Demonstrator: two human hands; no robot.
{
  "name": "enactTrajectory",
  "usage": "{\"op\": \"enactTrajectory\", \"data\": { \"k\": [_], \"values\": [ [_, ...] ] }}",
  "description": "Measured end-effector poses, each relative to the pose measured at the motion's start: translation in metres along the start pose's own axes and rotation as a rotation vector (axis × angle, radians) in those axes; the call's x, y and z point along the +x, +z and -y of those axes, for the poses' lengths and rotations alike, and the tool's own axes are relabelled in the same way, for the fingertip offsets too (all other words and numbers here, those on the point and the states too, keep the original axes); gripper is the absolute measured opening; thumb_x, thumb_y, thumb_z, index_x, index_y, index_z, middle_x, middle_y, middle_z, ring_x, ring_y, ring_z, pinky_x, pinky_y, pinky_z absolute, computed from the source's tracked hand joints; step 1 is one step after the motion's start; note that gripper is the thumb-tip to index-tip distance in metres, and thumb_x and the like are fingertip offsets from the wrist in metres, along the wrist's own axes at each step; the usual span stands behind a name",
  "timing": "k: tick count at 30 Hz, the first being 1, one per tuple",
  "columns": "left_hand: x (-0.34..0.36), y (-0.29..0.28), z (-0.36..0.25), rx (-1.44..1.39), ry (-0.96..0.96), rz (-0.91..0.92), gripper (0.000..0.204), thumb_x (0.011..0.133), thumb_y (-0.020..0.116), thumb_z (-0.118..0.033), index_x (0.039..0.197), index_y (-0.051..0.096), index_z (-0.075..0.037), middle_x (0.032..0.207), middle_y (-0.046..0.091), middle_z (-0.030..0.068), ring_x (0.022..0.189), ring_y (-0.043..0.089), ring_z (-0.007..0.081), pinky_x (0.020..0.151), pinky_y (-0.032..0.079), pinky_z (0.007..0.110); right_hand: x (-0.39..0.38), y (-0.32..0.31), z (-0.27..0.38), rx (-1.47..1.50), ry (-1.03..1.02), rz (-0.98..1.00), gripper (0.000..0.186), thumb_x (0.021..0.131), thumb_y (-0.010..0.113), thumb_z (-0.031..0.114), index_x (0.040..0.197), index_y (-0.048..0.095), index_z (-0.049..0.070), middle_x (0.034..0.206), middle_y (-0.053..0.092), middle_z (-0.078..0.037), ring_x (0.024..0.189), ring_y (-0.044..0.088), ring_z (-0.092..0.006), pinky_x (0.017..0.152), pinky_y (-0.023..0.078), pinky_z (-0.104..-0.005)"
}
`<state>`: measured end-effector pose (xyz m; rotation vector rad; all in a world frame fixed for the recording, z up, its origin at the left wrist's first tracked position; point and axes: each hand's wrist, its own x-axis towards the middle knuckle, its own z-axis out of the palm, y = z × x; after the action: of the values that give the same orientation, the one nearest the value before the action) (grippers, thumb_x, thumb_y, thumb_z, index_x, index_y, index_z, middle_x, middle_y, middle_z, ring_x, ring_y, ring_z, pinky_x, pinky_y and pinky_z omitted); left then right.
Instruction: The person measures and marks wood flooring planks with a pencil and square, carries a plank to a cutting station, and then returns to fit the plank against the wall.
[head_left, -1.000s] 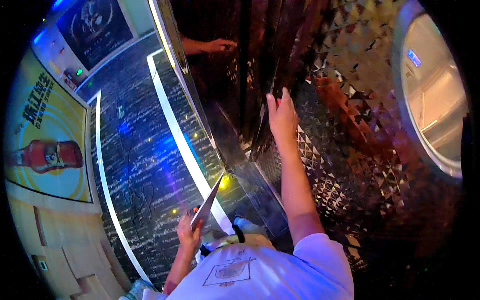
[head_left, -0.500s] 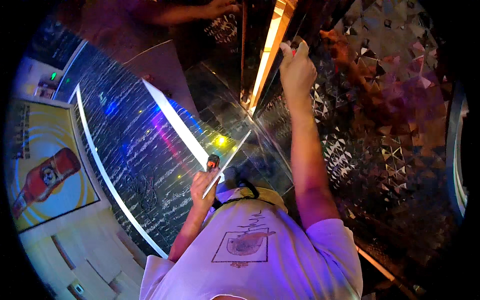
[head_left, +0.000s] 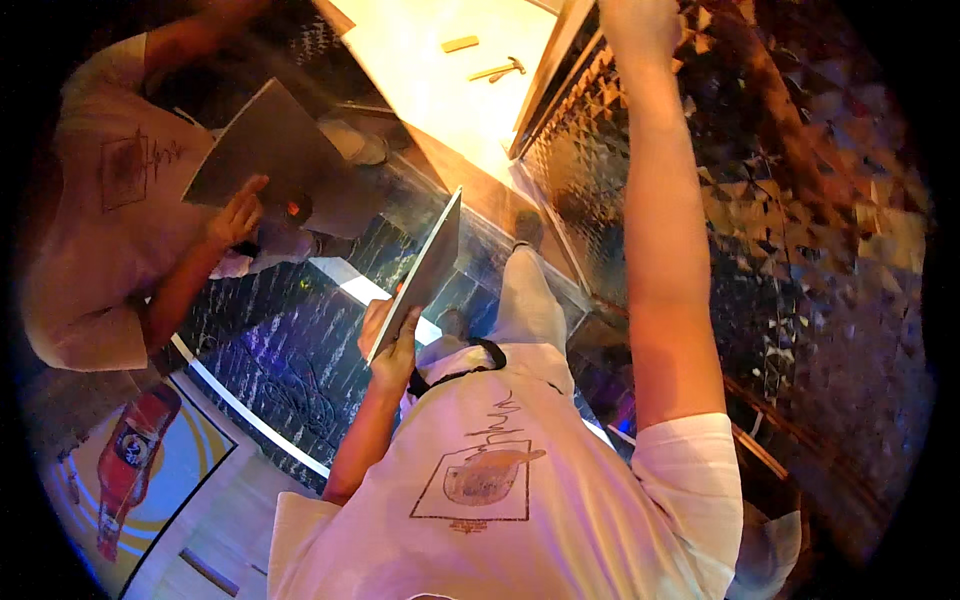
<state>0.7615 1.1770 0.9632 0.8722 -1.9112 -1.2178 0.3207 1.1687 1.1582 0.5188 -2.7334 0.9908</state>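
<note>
My left hand (head_left: 388,338) grips a thin flat board (head_left: 432,268) with a pale edge and a darker face, tilted upright in front of my waist. A small red spot shows behind the board, mostly hidden. My right arm reaches forward along the door (head_left: 565,75), which stands ajar and bears a faceted triangle pattern. At the top edge of the picture, my right hand (head_left: 640,30) is close to the door, its fingers cut off or hidden.
Beyond the doorway, a brightly lit floor (head_left: 430,95) holds a hammer (head_left: 497,70) and a small yellowish block (head_left: 460,44). On the left, a glossy dark wall (head_left: 330,60) mirrors me and the board. A bottle poster (head_left: 135,450) is at lower left. My foot (head_left: 528,228) is near the threshold.
The doorway has gone from a narrow lit gap to a wide opening. My right hand has moved farther forward. I have stepped closer, and the board has turned more upright.
</note>
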Motion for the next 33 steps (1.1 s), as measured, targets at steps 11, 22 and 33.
{"op": "enactTrajectory", "data": {
  "k": [11, 22, 33],
  "values": [
    [0.121, 0.157, -0.004, -0.019, -0.271, -0.144, 0.031, 0.087, 0.074, 0.001, 0.115, 0.065, 0.007, 0.112, 0.069, 0.0135, 0.100, 0.065, 0.0187, 0.089, 0.052, 0.032, 0.140, 0.015, -0.151, -0.007, -0.076, -0.336, 0.066, 0.090, 0.065, 0.055, 0.118, 0.060, -0.004, 0.118, 0.064, -0.027, 0.105, 0.064, -0.0401, 0.088, 0.050, -0.0474],
    [0.302, 0.265, -0.010, -0.023, -0.163, -0.294, 0.026, 0.087, 0.074, 0.002, 0.111, 0.065, 0.007, 0.108, 0.070, 0.0129, 0.097, 0.065, 0.0193, 0.088, 0.052, 0.033, 0.193, 0.017, -0.229, 0.132, 0.187, -0.427, 0.051, 0.095, 0.070, 0.028, 0.118, 0.052, -0.014, 0.109, 0.066, -0.025, 0.098, 0.064, -0.0242, 0.083, 0.053, -0.0366],
    [0.557, 0.271, 0.048, 0.049, -0.099, -0.462, 0.026, 0.086, 0.076, -0.013, 0.105, 0.066, 0.003, 0.092, 0.070, 0.0151, 0.084, 0.070, 0.0248, 0.073, 0.055, 0.036, 0.187, 0.020, -0.251, 0.073, 0.152, -0.621, 0.030, 0.102, 0.058, 0.023, 0.117, 0.059, -0.003, 0.105, 0.067, -0.016, 0.088, 0.064, -0.0234, 0.079, 0.054, -0.0354]
  ]
}}
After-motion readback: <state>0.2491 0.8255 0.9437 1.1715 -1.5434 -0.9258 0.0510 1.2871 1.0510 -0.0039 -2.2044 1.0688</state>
